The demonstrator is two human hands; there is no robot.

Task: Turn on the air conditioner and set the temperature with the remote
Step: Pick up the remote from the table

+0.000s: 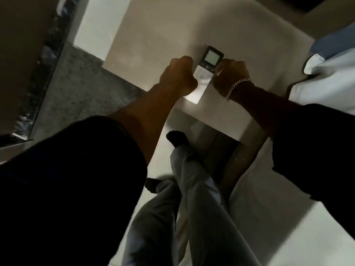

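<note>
A white air conditioner remote (205, 73) with a dark top and a small grey screen lies on a pale bedside table (153, 35), near its front edge. My left hand (177, 75) is curled at the remote's left side, fingers closed against it. My right hand (231, 76), with a chain bracelet on the wrist, is curled at the right side and touches the remote's edge. The remote's lower end is partly hidden behind my left hand. The air conditioner itself is out of view.
A bed with white and blue bedding (330, 60) sits to the right of the table. Dark speckled flooring (76, 89) lies to the left, beside a wall. My legs and dark socks (176, 139) are below, over a pale floor.
</note>
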